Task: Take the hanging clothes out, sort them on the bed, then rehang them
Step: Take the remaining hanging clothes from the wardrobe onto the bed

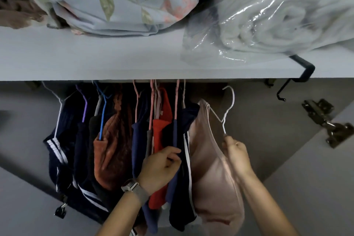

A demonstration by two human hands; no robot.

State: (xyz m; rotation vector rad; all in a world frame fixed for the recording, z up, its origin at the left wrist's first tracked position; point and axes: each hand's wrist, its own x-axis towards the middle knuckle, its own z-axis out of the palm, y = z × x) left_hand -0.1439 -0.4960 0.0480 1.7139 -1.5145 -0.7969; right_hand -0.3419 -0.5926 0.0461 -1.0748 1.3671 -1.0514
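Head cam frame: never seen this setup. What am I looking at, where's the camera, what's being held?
There is no robot here: a person wears one wide-angle camera on the head, looking forward and down into a wardrobe. The left hand, with a watch on its wrist, grips the dark navy garment among the hanging clothes. The right hand pinches the white wire hanger carrying the pale pink garment; its hook looks clear of the rail, though the rail is hidden behind the shelf. On that shelf lie a floral quilt and bedding in a clear plastic bag. A door hinge shows at right.
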